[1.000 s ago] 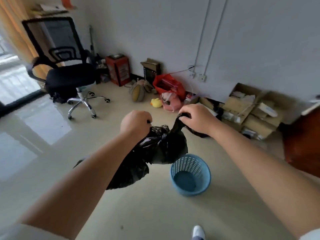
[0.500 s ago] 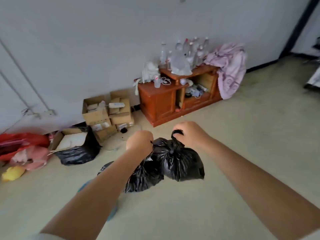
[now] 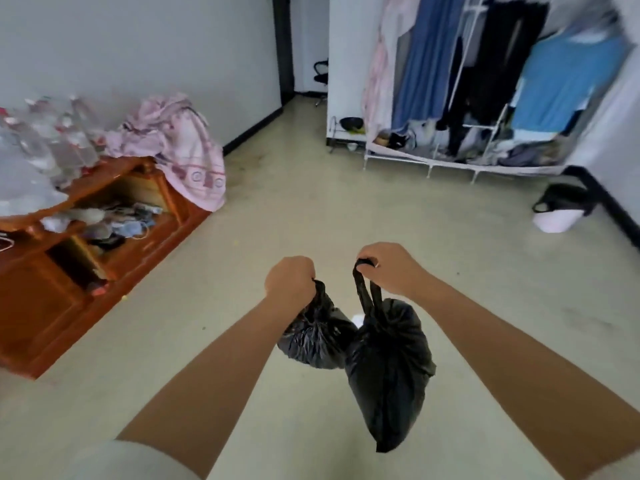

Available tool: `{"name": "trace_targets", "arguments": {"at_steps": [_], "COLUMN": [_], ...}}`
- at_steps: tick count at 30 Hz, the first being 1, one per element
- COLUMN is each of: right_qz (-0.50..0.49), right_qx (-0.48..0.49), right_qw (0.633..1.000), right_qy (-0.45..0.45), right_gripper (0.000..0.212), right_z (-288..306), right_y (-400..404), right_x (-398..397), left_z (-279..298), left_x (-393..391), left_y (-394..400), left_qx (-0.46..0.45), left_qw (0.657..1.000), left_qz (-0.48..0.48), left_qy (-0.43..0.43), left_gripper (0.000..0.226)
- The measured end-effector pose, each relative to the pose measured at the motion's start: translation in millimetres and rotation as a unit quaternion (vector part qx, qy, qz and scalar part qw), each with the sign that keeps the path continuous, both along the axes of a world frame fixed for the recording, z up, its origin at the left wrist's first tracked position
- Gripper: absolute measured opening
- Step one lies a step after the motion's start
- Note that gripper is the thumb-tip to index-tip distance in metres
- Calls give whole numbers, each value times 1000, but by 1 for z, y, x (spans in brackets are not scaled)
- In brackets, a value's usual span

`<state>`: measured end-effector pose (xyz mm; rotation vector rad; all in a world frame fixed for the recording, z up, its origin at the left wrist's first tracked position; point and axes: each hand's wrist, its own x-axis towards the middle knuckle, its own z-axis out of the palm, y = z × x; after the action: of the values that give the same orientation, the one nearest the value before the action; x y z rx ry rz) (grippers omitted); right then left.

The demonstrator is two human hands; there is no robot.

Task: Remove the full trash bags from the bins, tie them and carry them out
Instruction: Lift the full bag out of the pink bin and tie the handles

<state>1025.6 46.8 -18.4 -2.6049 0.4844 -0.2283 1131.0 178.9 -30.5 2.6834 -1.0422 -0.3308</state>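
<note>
Two tied black trash bags hang in front of me above the floor. My left hand (image 3: 289, 280) is closed around the knotted neck of the smaller trash bag (image 3: 317, 339). My right hand (image 3: 388, 266) grips the looped handles of the larger trash bag (image 3: 389, 372), which hangs lower and longer. The two bags touch side by side. A pink bin (image 3: 557, 218) with a black liner stands on the floor at the far right by the wall.
A wooden cabinet (image 3: 69, 258) with bottles and a pink cloth (image 3: 176, 143) on it stands at the left. A clothes rack (image 3: 485, 84) full of garments fills the back right. A doorway (image 3: 306, 64) opens between them, with bare floor leading to it.
My view has swung right, from the blue basket and boxes past the cabinet toward the doorway and clothes rack. The bags now hang apart, one in each hand, and lower.
</note>
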Motion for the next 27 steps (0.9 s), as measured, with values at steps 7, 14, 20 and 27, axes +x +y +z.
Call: {"name": "trace_targets", "arguments": {"at_steps": [7, 14, 20, 27], "right_qz": [-166, -253, -292, -256], "right_qx": [35, 32, 30, 26], "right_qw": [985, 963, 945, 954], "right_qy": [19, 83, 144, 154], "right_gripper": [20, 23, 24, 24], "right_z": [-2, 12, 4, -28], "right_y": [-249, -468, -640, -860], "right_x": [-23, -11, -8, 25], "left_z": [-2, 15, 4, -25], "left_x": [6, 24, 48, 88], "left_y": [-276, -525, -707, -926], "left_qx": [-48, -35, -7, 15], "left_qw": [990, 959, 948, 960], "left_qz": [-130, -279, -316, -281], "left_qy": [27, 35, 19, -14], "left_gripper": [22, 21, 18, 20]}}
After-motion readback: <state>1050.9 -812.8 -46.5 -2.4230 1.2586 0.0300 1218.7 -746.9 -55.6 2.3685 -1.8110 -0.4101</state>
